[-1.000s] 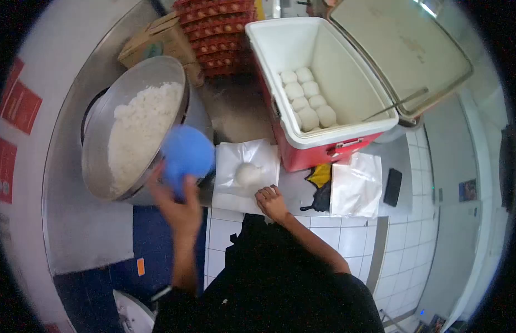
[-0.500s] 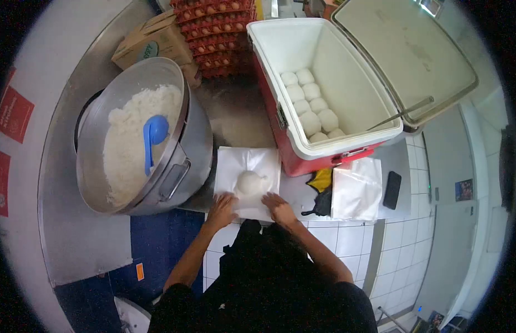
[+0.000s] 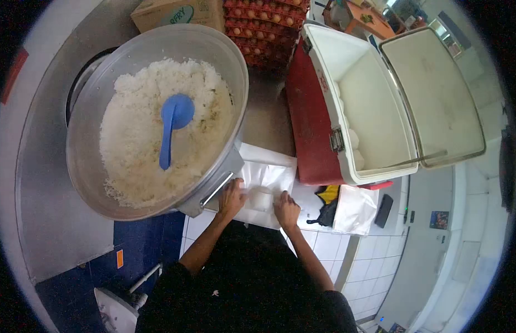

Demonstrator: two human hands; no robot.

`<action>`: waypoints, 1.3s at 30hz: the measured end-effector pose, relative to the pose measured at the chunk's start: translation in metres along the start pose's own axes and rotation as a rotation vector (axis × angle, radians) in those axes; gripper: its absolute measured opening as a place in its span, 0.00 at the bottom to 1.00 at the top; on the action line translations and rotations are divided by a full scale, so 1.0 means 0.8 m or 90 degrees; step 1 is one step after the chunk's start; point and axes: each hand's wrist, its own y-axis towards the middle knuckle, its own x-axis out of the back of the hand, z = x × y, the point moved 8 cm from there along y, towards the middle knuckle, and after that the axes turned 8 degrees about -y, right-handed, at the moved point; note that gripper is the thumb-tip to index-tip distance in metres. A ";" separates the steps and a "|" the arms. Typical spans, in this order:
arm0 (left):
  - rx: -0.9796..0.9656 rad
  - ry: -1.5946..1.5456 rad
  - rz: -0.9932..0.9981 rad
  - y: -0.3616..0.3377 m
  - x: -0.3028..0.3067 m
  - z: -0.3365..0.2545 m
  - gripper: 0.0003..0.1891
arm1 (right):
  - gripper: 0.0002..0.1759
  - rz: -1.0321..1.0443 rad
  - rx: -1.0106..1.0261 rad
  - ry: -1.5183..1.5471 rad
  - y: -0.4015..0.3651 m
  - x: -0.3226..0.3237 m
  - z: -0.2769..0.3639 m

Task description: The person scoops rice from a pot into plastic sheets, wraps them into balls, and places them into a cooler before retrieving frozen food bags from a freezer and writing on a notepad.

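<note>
A mound of white rice (image 3: 261, 198) lies on a white sheet of wrapping paper (image 3: 269, 171) on the metal counter, on top of what looks like a stack of such sheets. Part of the paper seems to cover the mound. My left hand (image 3: 232, 200) is closed on the paper at the left of the mound. To the right of it, my right hand (image 3: 287, 211) pinches the paper too. Close by on the left, a large metal pot (image 3: 235, 161) holds loose cooked rice (image 3: 141, 133) with a blue scoop (image 3: 172, 125) resting on it.
A red and white cooler (image 3: 310, 130) stands open at the right, white wrapped bundles (image 3: 355, 147) inside. More white sheets (image 3: 355, 208), a black and yellow cloth (image 3: 326, 208) and a phone (image 3: 384, 211) lie nearer. Behind are stacked egg trays (image 3: 263, 33) and a cardboard box (image 3: 183, 14).
Both hands have moved from the paper's near edge up beside the rice mound, bringing paper with them. The view has turned, so the pot looks larger and the cooler sits further right.
</note>
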 end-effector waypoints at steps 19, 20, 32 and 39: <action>-0.296 0.183 0.026 0.054 0.032 -0.105 0.08 | 0.11 -0.084 0.335 0.077 0.081 0.115 0.049; -0.279 0.191 0.056 0.040 0.030 -0.097 0.08 | 0.11 -0.086 0.338 0.086 0.061 0.110 0.041; -0.144 0.072 -0.007 -0.086 -0.019 -0.045 0.16 | 0.19 0.005 0.390 0.275 -0.031 0.008 0.001; -0.194 0.104 -0.009 -0.077 -0.017 -0.048 0.13 | 0.19 -0.007 0.390 0.248 -0.025 0.041 0.006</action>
